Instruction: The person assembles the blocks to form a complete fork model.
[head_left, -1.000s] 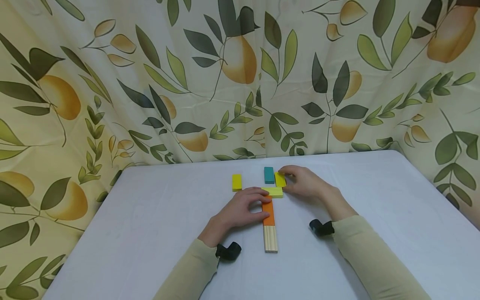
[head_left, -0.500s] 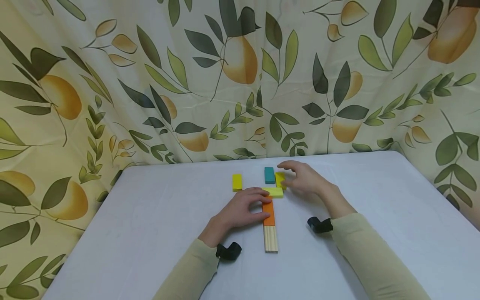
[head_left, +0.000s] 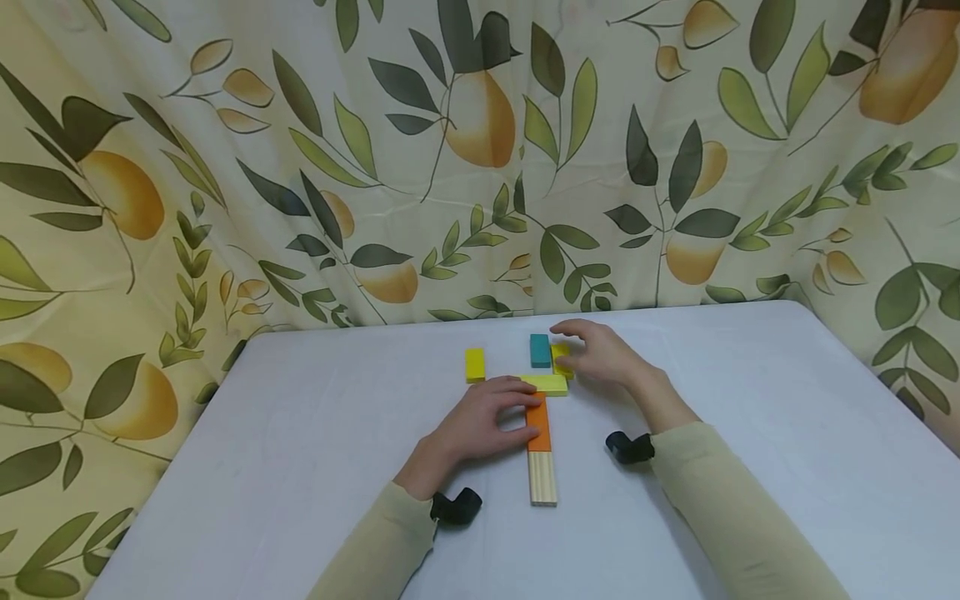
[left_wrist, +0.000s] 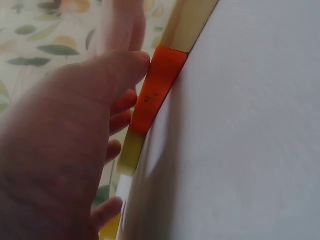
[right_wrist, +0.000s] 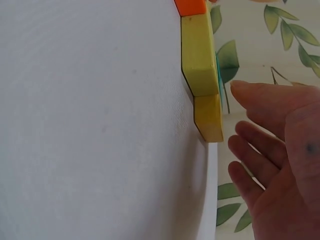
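My left hand (head_left: 480,421) rests with its thumb and fingers on the orange block (head_left: 538,427), which lies end to end with a bare wood block (head_left: 542,479). Across the orange block's far end lies a light yellow-green block (head_left: 553,386), close to the left fingertips. My right hand (head_left: 603,354) hovers over the deeper yellow block (right_wrist: 209,117), partly hiding it in the head view. In the right wrist view its thumb and fingers stand apart with nothing between them. Just left of that yellow block lies a teal block (head_left: 539,351).
Another yellow block (head_left: 475,366) lies alone to the left, beyond the left hand. All the blocks lie on a white-covered table (head_left: 300,467). A curtain (head_left: 480,225) with a fruit-and-leaf print hangs behind the table's far edge.
My right hand has let go of the deeper yellow block. Its fingers have spread, and it has shifted slightly left above the block. The left hand has hardly moved.
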